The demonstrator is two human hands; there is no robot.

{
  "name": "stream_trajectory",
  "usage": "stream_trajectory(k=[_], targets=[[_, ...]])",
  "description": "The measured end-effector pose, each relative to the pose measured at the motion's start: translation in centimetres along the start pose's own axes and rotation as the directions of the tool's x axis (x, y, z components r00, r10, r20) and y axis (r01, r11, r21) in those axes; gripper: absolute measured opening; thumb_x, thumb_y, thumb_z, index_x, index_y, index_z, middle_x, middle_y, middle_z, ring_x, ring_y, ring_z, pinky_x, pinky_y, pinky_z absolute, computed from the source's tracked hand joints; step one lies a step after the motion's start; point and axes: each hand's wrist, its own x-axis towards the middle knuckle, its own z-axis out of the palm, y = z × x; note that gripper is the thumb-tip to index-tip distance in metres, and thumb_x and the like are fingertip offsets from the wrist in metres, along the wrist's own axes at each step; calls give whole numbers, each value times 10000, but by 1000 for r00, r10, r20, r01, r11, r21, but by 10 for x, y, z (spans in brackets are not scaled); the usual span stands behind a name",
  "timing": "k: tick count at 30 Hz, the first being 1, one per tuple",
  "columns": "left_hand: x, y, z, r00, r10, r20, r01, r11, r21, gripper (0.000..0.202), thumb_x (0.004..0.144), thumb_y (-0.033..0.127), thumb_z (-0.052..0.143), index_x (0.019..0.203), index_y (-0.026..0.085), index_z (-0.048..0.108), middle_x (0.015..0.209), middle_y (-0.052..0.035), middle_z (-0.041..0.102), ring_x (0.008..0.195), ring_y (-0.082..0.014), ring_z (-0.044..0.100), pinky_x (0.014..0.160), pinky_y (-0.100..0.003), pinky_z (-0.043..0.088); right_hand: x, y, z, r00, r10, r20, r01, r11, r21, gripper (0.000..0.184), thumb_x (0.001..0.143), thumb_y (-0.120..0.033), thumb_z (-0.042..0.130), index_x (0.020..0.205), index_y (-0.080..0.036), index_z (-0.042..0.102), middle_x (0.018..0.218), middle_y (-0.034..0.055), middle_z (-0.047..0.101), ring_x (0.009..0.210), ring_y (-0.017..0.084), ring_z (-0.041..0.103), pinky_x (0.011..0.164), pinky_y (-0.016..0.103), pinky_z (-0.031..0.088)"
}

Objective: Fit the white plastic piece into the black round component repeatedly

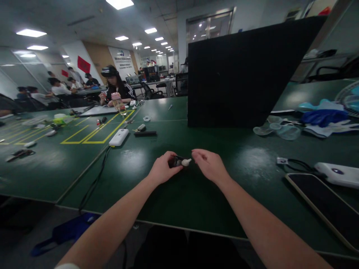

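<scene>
While my left hand (162, 169) pinches the dark piece (177, 160) over the green table (179, 207), I judge it light and stiff, best held by its sides. Just right of its white tip (185, 162), my right hand (209, 164) curls; whether round anything, I cannot tell.

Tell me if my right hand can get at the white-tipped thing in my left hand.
Probably yes: the white-tipped thing pokes out of the left hand toward the right hand, and nothing shows between; whether the right is empty is unclear.
</scene>
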Motion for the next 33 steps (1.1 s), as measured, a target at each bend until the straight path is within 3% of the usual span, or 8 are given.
stream_trajectory(k=[6, 13, 18, 23, 26, 28, 30, 33], targets=[[-10, -12, -22, 998, -39, -51, 36, 998, -48, 495, 785, 388, 762, 1217, 245, 568, 1072, -42, 742, 990, -215, 705, 898, -389, 553, 4, 11, -11, 990, 118, -73, -117, 993, 19, 775, 972, -728, 179, 935, -187, 734, 826, 88, 699, 643, 207, 604, 568, 334, 411], [-44, -83, -124, 904, -25, -427, 161, 945, 284, 498, 749, 335, 746, 1209, 214, 600, 1220, -83, 671, 1145, -256, 639, 1036, -436, 485, 5, 7, 1, 979, 97, 179, -77, 991, -113, 702, 954, -731, 249, 989, -220, 730, 756, 64, 674, 643, 220, 603, 564, 335, 411], [-56, -106, -184, 950, -107, -292, 234, 864, 447, 459, 766, 333, 683, 1208, 235, 606, 1156, -68, 696, 1063, -250, 653, 996, -413, 512, -1, -5, 5, 963, 30, 266, 4, 992, -126, 669, 958, -712, 248, 880, -232, 708, 753, 69, 670, 645, 218, 593, 582, 338, 423], [-54, -100, -211, 999, 49, 16, -48, 776, 629, 467, 704, 125, 610, 1153, 242, 664, 1307, -96, 636, 1281, -288, 544, 1147, -445, 389, 1, -3, 4, 937, 12, 349, 39, 990, -137, 654, 970, -695, 242, 853, -230, 687, 774, 70, 668, 680, 219, 603, 602, 339, 432], [-56, -104, -216, 995, 64, 73, -96, 727, 680, 494, 699, 88, 581, 1164, 234, 659, 1329, -107, 623, 1321, -300, 511, 1176, -460, 344, 1, -1, 6, 918, 3, 396, 64, 985, -157, 641, 968, -704, 268, 800, -233, 668, 746, 58, 650, 667, 209, 595, 595, 336, 422], [-60, -114, -216, 998, 61, 2, -45, 709, 704, 445, 743, 124, 582, 1168, 235, 648, 1319, -109, 626, 1310, -298, 520, 1168, -444, 350, 1, 0, 7, 915, -15, 402, 87, 983, -161, 639, 962, -714, 288, 761, -233, 655, 720, 49, 635, 639, 198, 578, 581, 332, 409], [-63, -128, -212, 979, 34, -201, 115, 721, 684, 392, 787, 199, 607, 1177, 229, 631, 1292, -111, 638, 1263, -297, 554, 1129, -430, 391, 0, 0, 8, 916, -14, 402, 82, 985, -153, 631, 960, -716, 307, 755, -232, 658, 708, 42, 628, 617, 189, 566, 571, 329, 405], [-61, -149, -202, 799, -114, -590, 436, 786, 438, 462, 810, 337, 666, 1239, 195, 571, 1252, -123, 660, 1161, -281, 617, 1035, -415, 467, -1, 1, 9, 916, 5, 401, 57, 988, -143, 620, 956, -716, 333, 771, -230, 672, 697, 37, 625, 602, 182, 563, 562, 327, 411]])
